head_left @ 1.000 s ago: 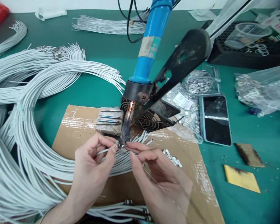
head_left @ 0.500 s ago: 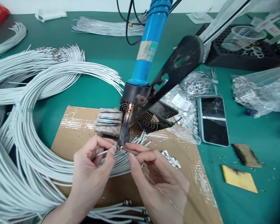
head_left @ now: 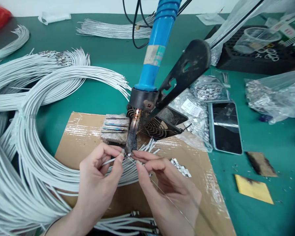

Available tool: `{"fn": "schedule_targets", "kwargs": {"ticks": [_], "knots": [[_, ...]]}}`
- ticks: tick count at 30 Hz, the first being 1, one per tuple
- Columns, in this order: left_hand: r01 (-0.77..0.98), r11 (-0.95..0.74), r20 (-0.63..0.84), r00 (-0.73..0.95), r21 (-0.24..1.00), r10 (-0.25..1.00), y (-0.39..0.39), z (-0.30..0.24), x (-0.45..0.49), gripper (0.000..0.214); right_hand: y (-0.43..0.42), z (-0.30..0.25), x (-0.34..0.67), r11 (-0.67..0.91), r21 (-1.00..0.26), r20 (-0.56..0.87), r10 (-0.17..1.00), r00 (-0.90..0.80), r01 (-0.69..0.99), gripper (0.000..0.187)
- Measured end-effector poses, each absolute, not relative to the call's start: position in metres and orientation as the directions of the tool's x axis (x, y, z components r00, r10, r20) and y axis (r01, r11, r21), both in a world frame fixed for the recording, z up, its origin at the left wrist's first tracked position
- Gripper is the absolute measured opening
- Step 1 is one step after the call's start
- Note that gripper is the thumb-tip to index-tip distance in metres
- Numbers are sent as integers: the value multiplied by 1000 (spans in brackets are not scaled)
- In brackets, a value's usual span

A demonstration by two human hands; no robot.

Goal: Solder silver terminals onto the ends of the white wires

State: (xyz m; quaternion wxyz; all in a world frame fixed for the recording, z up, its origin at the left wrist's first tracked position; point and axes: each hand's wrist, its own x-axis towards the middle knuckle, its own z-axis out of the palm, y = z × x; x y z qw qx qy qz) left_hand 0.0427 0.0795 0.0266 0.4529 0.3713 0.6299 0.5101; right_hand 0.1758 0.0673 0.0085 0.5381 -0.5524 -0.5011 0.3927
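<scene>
Between thumb and forefinger, my left hand pinches the end of a white cable just below the tip of a soldering iron. My right hand is closed on a thin solder wire, whose end meets the cable end at the iron tip. A small metal piece shows at that spot, too small to make out fully. The blue-handled iron points downward, held by a black stand. Under both hands runs a bundle of white cables across a cardboard sheet.
Coiled white cables fill the left side. Small metal clips lie on the cardboard. Beyond are a grey block with metal rods, a phone, a yellow sponge and bags of metal parts.
Both hands keep their grip and stay at the iron tip. The whole view has shifted very slightly; little else differs.
</scene>
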Motion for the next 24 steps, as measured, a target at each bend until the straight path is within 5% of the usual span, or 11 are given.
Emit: {"fn": "schedule_targets", "kwargs": {"ticks": [24], "knots": [[16,212,-191,-371,977,909,79,29,45,13,68,7,177,112,-972,145,977,155,205,20]]}}
